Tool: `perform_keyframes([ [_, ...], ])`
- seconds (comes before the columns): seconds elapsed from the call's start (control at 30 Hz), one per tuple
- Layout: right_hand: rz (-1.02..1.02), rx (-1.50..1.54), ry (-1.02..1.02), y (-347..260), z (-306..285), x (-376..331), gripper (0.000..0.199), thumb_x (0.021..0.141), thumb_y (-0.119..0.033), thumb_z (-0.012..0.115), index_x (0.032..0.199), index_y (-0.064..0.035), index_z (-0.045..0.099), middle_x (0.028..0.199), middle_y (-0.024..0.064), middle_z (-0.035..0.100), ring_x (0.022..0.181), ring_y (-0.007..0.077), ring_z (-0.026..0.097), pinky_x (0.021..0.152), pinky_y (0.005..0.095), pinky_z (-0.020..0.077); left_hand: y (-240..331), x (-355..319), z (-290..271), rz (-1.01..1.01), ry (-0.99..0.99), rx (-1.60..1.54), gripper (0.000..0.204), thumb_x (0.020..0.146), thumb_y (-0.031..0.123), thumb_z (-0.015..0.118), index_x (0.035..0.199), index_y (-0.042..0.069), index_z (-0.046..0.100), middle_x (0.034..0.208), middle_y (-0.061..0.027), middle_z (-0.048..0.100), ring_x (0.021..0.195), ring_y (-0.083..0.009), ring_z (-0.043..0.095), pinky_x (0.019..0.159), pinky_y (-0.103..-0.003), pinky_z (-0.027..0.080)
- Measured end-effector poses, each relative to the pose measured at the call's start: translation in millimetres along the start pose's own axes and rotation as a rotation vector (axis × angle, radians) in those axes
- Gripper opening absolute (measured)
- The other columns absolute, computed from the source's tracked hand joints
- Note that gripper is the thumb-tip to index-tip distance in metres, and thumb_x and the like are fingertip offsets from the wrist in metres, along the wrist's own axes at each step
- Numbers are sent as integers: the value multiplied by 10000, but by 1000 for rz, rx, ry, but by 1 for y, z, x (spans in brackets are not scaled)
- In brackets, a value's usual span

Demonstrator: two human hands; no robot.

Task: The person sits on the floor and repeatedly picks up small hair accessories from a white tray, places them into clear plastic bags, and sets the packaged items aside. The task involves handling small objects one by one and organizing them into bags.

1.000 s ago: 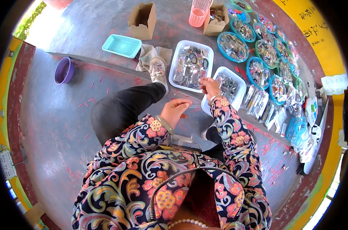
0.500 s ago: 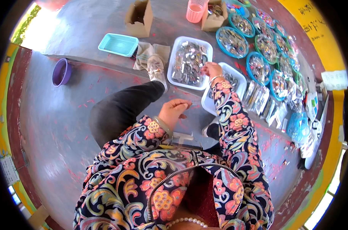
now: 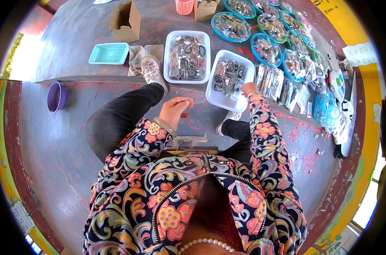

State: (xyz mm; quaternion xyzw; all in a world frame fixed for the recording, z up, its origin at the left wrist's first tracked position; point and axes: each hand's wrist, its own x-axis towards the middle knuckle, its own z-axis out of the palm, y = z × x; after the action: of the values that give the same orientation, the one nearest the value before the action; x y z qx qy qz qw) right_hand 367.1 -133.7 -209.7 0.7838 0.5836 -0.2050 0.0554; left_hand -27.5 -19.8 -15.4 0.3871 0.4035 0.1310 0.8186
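Observation:
My left hand (image 3: pixel 174 112) is held over the gap between my knees. Its thumb and fingers are pinched together, and a faint clear sliver sticks out past the fingertips, too thin to name. At the right rim of the nearer white tub (image 3: pixel 211 96) is my right hand (image 3: pixel 249 89), small and blurred; how its fingers lie cannot be made out. Inside that tub are small clear packets (image 3: pixel 229 76) with dark looped pieces. Beside it on the left, a second white tub (image 3: pixel 166 63) holds many similar packets (image 3: pixel 188 57).
Blue and green round baskets (image 3: pixel 267 49) full of packets crowd the far right, with stacked clear packets (image 3: pixel 269 80) before them. Farther left are a turquoise basket (image 3: pixel 109 54), a cardboard box (image 3: pixel 126 23) and a purple bucket (image 3: pixel 57 97). A grey cloth (image 3: pixel 137 59) lies by my left shoe.
My right hand has gone from between the two tubs to the nearer tub's right rim. My left hand stays pinched. The whole view has shifted, so the tubs appear farther left.

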Motion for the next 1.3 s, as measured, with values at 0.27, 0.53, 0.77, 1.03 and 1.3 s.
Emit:
perform_keyframes([
  [0.27, 556, 145, 12, -95, 5, -6, 236, 767, -150, 454, 835, -18, 638, 905, 168, 610, 848, 302, 596, 727, 377, 474, -10, 11, -5, -44, 81, 81, 148, 840, 139, 513, 942, 53, 576, 949, -48, 601, 893, -125, 555, 653, -239, 422],
  [0.53, 566, 173, 85, -94, -12, -4, 227, 772, -173, 456, 833, -32, 623, 889, 178, 608, 856, 319, 585, 729, 395, 469, -12, 12, -8, -23, 63, 121, 185, 835, 150, 498, 959, 38, 578, 943, -47, 601, 869, -116, 559, 615, -236, 441],
  [0.77, 430, 95, 162, -96, -86, 1, 236, 752, -182, 461, 830, -29, 623, 881, 188, 608, 791, 309, 600, 697, 397, 473, -9, 7, -6, -33, 52, 112, 171, 843, 145, 509, 960, 40, 577, 945, -58, 601, 884, -136, 560, 656, -243, 430],
  [1.03, -140, 1588, -93, -190, -151, -66, 133, 841, -129, 474, 896, -37, 554, 911, 59, 592, 809, 131, 574, 619, 216, 418, -4, 13, -9, -21, 45, -24, 247, 852, 224, 515, 1032, 57, 537, 967, -47, 585, 909, -134, 547, 637, -237, 419],
  [1.3, -264, 1470, -155, -238, -136, -83, 133, 807, -127, 538, 857, -23, 604, 944, 68, 606, 791, 108, 561, 643, 238, 422, 11, 9, -15, 78, -68, -273, 189, 836, 194, 552, 983, 74, 556, 913, -2, 590, 814, -100, 557, 534, -209, 412],
])
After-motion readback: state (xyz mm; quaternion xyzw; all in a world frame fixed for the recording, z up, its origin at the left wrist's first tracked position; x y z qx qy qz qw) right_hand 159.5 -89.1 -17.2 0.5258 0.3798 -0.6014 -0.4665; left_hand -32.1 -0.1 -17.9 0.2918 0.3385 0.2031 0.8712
